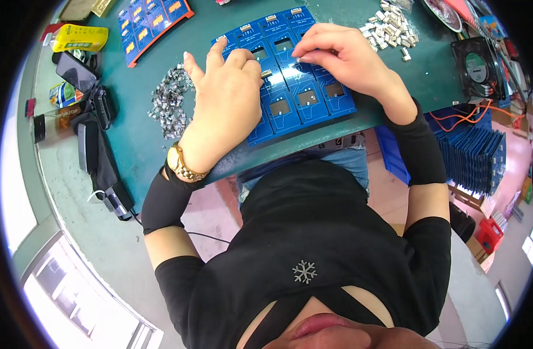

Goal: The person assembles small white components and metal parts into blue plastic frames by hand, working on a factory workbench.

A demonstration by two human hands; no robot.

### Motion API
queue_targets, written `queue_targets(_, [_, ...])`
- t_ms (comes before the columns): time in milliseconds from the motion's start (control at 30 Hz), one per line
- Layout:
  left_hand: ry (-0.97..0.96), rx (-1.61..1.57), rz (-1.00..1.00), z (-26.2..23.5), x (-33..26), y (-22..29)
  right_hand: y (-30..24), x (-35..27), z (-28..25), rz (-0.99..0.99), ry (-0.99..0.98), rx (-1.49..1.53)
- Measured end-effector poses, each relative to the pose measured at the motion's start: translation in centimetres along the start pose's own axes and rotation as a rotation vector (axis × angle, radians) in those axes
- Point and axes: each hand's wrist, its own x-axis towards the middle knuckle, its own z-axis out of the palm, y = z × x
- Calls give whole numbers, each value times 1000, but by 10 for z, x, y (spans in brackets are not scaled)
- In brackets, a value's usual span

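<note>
Now | left hand fingers loosely curled on blue circuit panel | right hand fingers pinching small connector

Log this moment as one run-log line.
left hand: resting on blue circuit board panel | right hand: fingertips pinching small part on panel | nearby: metal parts pile, white connectors

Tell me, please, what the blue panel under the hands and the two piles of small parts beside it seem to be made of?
Blue panel: likely rigid circuit-board laminate with a glossy blue coating and rectangular cut-outs. Grey pile: probably metal-legged components, dull silvery glints. White pile: apparently matt off-white plastic connectors. The left hand rests on the panel; the right hand pinches something small.
</note>
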Motion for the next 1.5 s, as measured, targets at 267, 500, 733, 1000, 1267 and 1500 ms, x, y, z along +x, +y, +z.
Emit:
queue_targets(267, [215, 171, 73, 17, -14, 8, 1, 8, 10, 36, -40, -145])
queue_targets(500, [238, -31, -283, 20, -29, -58, -6, 15, 12, 38, -69, -261])
queue_targets(733, [81, -150, -465, 10, -38, -78, -6, 13, 15, 11, -77, -302])
queue_targets(1000, [81, -125, -412, 16, -35, -68, -8, 15, 12, 89, -83, -238])
queue_targets(1267, [135, -66, -375, 26, -37, -67, -8, 14, 15, 74, -69, -242])
queue_targets(1500, [323, -370, -448, 15, -31, -74, -12, 14, 14, -19, -90, -273])
